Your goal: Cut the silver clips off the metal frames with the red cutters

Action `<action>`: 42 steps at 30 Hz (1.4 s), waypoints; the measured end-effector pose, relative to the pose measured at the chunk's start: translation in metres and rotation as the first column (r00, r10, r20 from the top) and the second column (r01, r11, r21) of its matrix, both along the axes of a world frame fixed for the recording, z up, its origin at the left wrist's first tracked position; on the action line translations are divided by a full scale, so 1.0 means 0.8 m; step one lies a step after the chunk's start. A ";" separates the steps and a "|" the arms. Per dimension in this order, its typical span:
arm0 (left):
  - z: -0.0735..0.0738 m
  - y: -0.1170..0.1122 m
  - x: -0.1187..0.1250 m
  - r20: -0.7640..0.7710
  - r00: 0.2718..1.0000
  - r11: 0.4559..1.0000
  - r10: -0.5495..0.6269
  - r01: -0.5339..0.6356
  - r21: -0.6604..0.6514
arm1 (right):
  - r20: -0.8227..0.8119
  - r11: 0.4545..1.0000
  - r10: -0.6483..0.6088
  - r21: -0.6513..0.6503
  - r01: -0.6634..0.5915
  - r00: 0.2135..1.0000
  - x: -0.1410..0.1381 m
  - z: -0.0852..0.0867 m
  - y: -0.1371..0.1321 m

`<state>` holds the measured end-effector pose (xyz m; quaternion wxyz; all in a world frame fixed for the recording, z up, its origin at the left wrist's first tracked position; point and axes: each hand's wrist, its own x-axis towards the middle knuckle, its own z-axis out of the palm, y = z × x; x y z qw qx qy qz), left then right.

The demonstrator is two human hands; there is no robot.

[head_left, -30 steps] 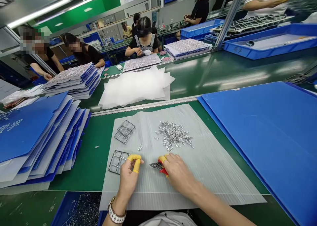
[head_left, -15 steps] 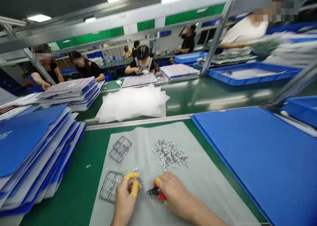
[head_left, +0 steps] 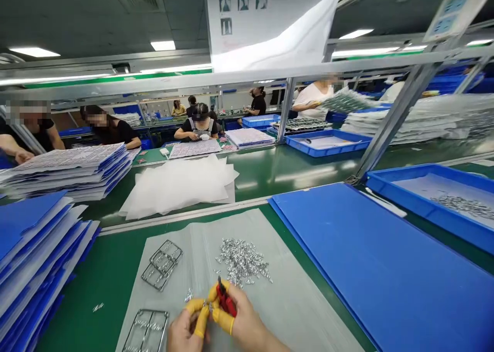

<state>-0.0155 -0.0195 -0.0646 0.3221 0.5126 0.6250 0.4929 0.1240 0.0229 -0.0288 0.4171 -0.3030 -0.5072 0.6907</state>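
Observation:
My left hand (head_left: 191,323), with yellow finger cots on its fingertips, pinches a tiny silver part (head_left: 209,304). The yellow-capped fingers of my right hand (head_left: 239,313) meet it at the same part. Red-handled side cutters (head_left: 226,298) sit in my right hand, jaws pointing up and away. Just beyond lies a heap of small silver parts (head_left: 245,259) on a grey sheet (head_left: 304,300). A frame of silver parts (head_left: 145,331) lies left of my left hand, and two overlapping frames (head_left: 162,264) lie farther back. A few loose parts (head_left: 189,294) are near my left fingertips.
Blue and white sheets (head_left: 38,259) are stacked at left. A large blue board (head_left: 370,259) lies at right, with a blue tray of silver parts (head_left: 428,187) beyond. White sheets (head_left: 181,185) lie across the rail. Several people work behind.
My right hand has moved left to meet my left hand, and the cutters have swung from pointing left to pointing up. The view has tilted up and turned right.

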 end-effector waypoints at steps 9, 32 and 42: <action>0.046 -0.011 0.002 -0.628 0.765 0.973 0.143 0.007 0.230 | -0.020 0.969 -0.154 -0.200 0.147 0.988 -0.028 0.002 0.001; 0.047 0.006 0.005 -0.199 0.979 0.999 0.042 -0.047 -0.017 | 0.012 0.972 -0.207 -0.112 0.207 0.978 -0.030 -0.023 0.009; 0.035 0.010 -0.005 0.406 0.902 0.981 0.147 -0.082 -0.174 | 0.029 0.962 -0.269 -0.050 0.270 0.963 -0.032 -0.028 0.013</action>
